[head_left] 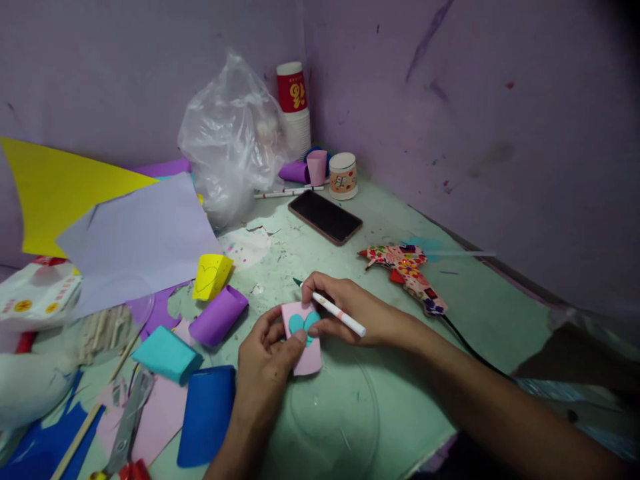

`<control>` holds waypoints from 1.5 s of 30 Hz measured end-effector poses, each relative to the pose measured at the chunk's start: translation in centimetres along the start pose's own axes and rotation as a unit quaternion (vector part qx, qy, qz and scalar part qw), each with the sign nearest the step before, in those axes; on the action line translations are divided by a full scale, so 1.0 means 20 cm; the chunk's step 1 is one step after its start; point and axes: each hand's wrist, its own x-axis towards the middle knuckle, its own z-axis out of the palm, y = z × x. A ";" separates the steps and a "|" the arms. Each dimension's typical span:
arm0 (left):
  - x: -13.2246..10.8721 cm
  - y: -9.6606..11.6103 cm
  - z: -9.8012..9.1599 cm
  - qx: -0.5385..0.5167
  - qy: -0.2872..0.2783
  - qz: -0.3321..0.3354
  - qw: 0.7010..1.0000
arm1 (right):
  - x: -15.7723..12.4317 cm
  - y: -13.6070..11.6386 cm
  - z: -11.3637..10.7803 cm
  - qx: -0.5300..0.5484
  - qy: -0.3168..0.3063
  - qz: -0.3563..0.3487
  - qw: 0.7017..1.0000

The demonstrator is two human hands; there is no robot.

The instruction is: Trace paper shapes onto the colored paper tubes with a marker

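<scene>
A small pink paper piece [313, 357] is clamped in the left hand [265, 365], with the thumb pressed on its face and the other fingers curled behind its left edge. A teal heart [303, 323] is seen on the upper part of that piece, just above the thumb tip. The right hand [361, 311] is closed around a white pen [341, 314], which is pinched between thumb and fingers; its green tip is pointed up and to the left, just past the top edge of the pink piece, and the fingertips of this hand are laid against the heart's right lobe. Whether the tip touches the table [480, 313] cannot be told. Just left of the held piece a purple paper roll [219, 316] is laid, with a yellow roll [213, 275] marked with a drawn heart beyond it. Below and left of the left hand a teal roll [168, 355] and a blue roll [207, 415] are found. Under the left wrist a clear plastic lid [345, 427] is spread. Beyond the right hand a dark phone [325, 217] is laid flat, and to the right of that hand a flower-patterned glue gun [408, 271] is rested on its side.
</scene>
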 end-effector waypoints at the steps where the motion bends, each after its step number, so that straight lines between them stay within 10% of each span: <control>1: 0.00 0.00 0.00 0.010 0.001 0.002 1.000 | 0.00 0.00 0.00 -0.001 0.000 -0.002 1.000; 20: 0.00 0.01 0.03 0.006 0.036 -0.022 0.999 | -0.02 -0.02 -0.02 -0.033 0.038 -0.033 0.998; 29: 0.00 0.00 0.03 -0.001 0.045 -0.005 0.999 | -0.04 -0.06 0.00 0.256 0.189 -0.028 0.948; 45: -0.01 0.02 0.05 0.007 0.056 0.003 0.998 | 0.01 -0.09 0.08 0.103 0.146 -0.014 0.984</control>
